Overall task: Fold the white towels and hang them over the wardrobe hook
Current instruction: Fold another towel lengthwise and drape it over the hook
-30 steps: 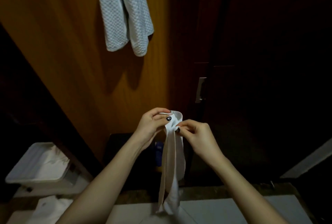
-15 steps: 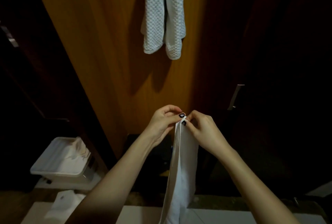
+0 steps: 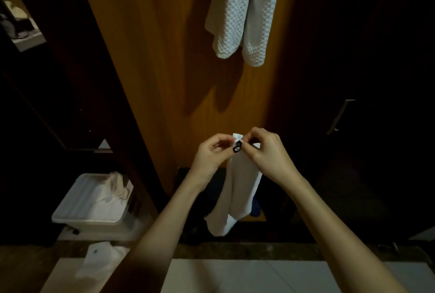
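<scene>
A wooden wardrobe panel (image 3: 153,69) fills the background, and a waffle-weave towel (image 3: 242,10) hangs high against it. In front of it we see the left hand (image 3: 211,158) and right hand (image 3: 268,154) close together (nails painted dark). Both pinch the top edge of a smooth white towel (image 3: 237,186), which is folded narrow and dangles freely. A white bin (image 3: 94,203) sits at lower left.
</scene>
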{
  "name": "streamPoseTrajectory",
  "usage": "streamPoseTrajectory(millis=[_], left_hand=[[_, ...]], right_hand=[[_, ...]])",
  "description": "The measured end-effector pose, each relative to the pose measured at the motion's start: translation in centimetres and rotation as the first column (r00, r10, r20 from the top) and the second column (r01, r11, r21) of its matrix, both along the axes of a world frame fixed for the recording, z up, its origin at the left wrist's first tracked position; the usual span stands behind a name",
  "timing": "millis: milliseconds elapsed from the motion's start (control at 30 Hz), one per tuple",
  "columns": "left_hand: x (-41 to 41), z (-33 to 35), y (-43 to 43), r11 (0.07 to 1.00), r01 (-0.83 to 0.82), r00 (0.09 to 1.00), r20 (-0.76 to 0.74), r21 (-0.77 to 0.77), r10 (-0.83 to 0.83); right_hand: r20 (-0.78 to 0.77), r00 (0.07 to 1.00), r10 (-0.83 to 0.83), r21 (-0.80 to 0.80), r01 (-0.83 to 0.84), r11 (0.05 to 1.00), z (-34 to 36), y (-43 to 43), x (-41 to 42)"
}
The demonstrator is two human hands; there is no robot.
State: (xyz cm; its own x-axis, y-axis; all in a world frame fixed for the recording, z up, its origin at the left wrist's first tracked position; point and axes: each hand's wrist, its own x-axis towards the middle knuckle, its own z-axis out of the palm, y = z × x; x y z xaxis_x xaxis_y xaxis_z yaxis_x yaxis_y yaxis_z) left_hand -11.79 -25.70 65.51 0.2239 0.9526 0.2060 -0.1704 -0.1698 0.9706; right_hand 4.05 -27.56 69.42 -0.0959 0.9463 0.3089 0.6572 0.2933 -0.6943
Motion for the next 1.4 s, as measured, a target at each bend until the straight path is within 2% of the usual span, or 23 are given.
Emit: streamPoseTrajectory(millis=[100, 167, 267, 333, 400, 467, 533, 633, 700, 800, 900, 967, 1067, 1133, 1267, 1400], left_hand=[[-0.7, 0.7, 0.5, 1.000, -0.017, 1.000, -0.010, 0.023, 0.017], [-1.0, 1.1, 0.6, 1.000, -0.021, 0.999, 0.039, -0.008, 0.021], [-1.2, 1.9, 0.5, 0.998, -0.003, 0.988, 0.157, -0.068, 0.014], [-1.3, 2.5, 0.6, 0.996, -0.009, 0.974, 0.225, -0.083, 0.027], [-1.2, 3.2, 0.9, 0.996, -0.022, 0.960, 0.276, -0.089, 0.046], [-1.2, 3.9, 1.2, 0.996, -0.035, 0.955, 0.291, -0.079, 0.057], [-1.4, 4.5, 1.4, 0.998, -0.033, 0.969, 0.244, -0.044, 0.043], [-1.8, 5.1, 1.7, 1.000, 0.000, 0.979, 0.204, -0.004, 0.001], [-2.1, 5.6, 1.9, 1.000, 0.006, 0.976, 0.219, 0.004, -0.007], [-2.8, 6.0, 2.5, 0.999, -0.050, 0.973, 0.227, 0.014, 0.045], [-4.3, 5.7, 3.3, 0.984, -0.161, 0.983, 0.098, 0.070, 0.154], [-5.2, 5.2, 3.7, 0.963, -0.228, 0.973, -0.008, 0.145, 0.232], [-6.3, 4.5, 3.8, 0.945, -0.264, 0.956, -0.075, 0.191, 0.282], [-6.7, 4.2, 3.9, 0.951, -0.262, 0.958, -0.072, 0.165, 0.277], [-7.5, 4.4, 4.4, 0.963, -0.258, 0.966, 0.029, 0.074, 0.256], [-8.3, 5.0, 4.6, 0.960, -0.266, 0.964, 0.041, 0.083, 0.263]], right_hand=[[-0.027, 0.999, 0.037, 0.012, -0.037, 0.999, 0.7, 0.0, -0.6], [-0.085, 0.994, 0.067, -0.004, -0.068, 0.998, 1.1, 0.1, -0.7], [-0.290, 0.949, 0.126, -0.042, -0.144, 0.989, 1.3, -0.1, -0.2], [-0.389, 0.915, 0.109, -0.073, -0.149, 0.986, 1.1, -0.4, 0.7], [-0.344, 0.938, 0.042, -0.125, -0.090, 0.988, 0.4, -0.8, 1.8], [-0.185, 0.983, -0.003, -0.166, -0.028, 0.986, -0.5, -1.1, 3.0], [-0.050, 0.999, 0.000, -0.243, -0.012, 0.970, -1.2, -1.5, 4.0], [-0.001, 1.000, 0.030, -0.414, -0.028, 0.910, -1.6, -1.7, 4.8], [0.001, 0.998, 0.062, -0.450, -0.054, 0.891, -2.0, -1.9, 4.6], [-0.064, 0.997, 0.038, -0.428, -0.062, 0.902, -2.6, -2.3, 4.3], [-0.124, 0.988, -0.087, -0.353, 0.038, 0.935, -2.2, -2.5, 4.7], [-0.124, 0.973, -0.197, -0.207, 0.169, 0.964, -1.6, -2.6, 4.7], [-0.177, 0.937, -0.300, -0.016, 0.303, 0.953, -0.5, -2.3, 4.8], [-0.160, 0.936, -0.313, 0.057, 0.325, 0.944, 0.2, -2.1, 4.8], [-0.128, 0.956, -0.265, 0.106, 0.279, 0.954, 2.1, -1.7, 4.9], [-0.028, 0.975, -0.222, 0.121, 0.223, 0.967, 3.9, -1.6, 4.9]])
